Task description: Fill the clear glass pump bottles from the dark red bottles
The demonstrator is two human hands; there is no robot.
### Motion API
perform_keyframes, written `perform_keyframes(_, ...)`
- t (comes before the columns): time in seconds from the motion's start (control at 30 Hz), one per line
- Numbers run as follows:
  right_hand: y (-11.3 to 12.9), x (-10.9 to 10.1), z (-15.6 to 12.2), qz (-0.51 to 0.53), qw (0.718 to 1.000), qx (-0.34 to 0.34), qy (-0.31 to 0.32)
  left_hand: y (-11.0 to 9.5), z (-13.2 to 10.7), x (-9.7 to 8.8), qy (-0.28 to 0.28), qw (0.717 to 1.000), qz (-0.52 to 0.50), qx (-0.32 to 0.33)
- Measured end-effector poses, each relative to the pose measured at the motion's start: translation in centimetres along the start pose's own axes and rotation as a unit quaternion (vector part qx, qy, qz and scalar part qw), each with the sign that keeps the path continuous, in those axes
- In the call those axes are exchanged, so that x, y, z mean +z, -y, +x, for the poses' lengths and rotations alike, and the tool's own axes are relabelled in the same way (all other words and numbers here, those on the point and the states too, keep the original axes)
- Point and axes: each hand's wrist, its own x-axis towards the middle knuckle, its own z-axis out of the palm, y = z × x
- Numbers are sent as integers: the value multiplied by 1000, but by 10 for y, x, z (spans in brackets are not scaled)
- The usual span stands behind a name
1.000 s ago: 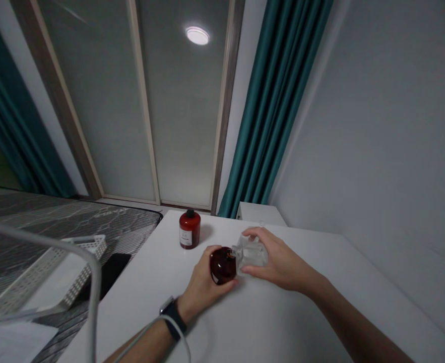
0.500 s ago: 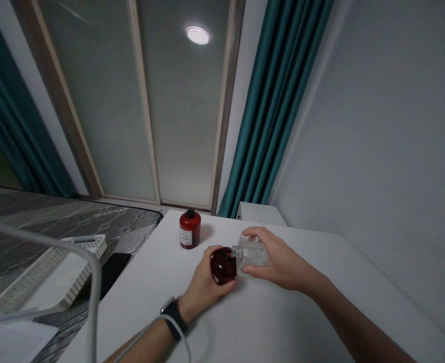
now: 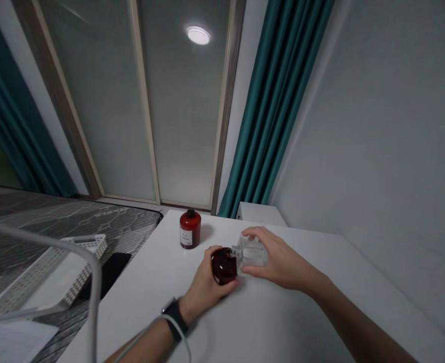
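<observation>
Clear glass bottle (image 3: 254, 253) lies tipped on its side near the middle of the frame, held in your right hand (image 3: 278, 264), which curls over and under it. Round dark red piece (image 3: 224, 266) meets its neck, and your left hand (image 3: 206, 285) closes snugly around that piece. You can't tell from this view whether either touches the white table (image 3: 267, 317) below. Black wristwatch (image 3: 174, 318) circles your left wrist, with a white cable (image 3: 169, 325) running past it. Just up and left of your hands, a red bottle with a white label (image 3: 190, 230) stands upright on the table. Off the table's edge at lower left are a white lattice tray (image 3: 52, 272) and a black object (image 3: 109, 269), with a gray patterned mattress (image 3: 56, 217) beyond. Teal curtains (image 3: 278, 111) hang at upper right, beside frosted glass doors (image 3: 184, 121).
</observation>
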Motion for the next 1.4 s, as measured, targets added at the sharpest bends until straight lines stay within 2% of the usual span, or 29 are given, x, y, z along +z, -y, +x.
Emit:
perform_keyframes(1.0, 1, 1, 2, 3, 1000, -6, 8, -3, 0, -2, -4, 1000, 3, -6)
perform_keyframes(1.2, 1, 1, 2, 1, 1000, -5, 10, -1, 0, -6, 9, 1000, 8, 2)
perform_keyframes(1.4, 3, 1, 2, 0, 1000, -5, 9, 1, 1, -13, 42, 998, 15, 41)
